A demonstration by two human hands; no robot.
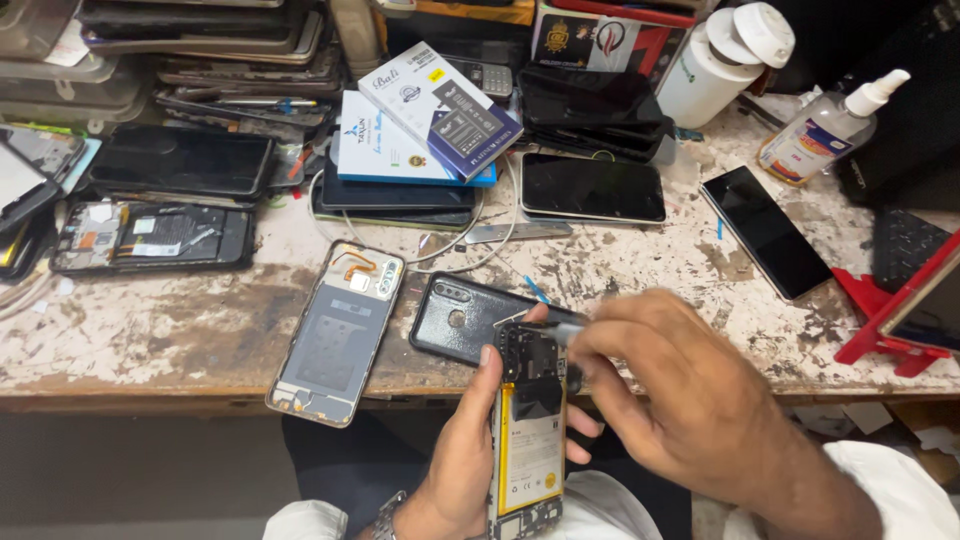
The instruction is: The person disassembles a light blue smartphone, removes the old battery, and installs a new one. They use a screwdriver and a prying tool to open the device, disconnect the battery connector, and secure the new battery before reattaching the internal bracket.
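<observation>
My left hand point(455, 455) cradles the opened phone with its yellow-edged battery point(528, 430) just off the scuffed white workbench point(150, 320), fingers wrapped around its edges. My right hand point(680, 400) pinches a thin grey tool point(560, 328) at the top board; I judge light, steady pressure best.

Opened phone point(528, 440), yellow-edged battery exposed, upright; thin tool point(562, 327) touches its top.
</observation>
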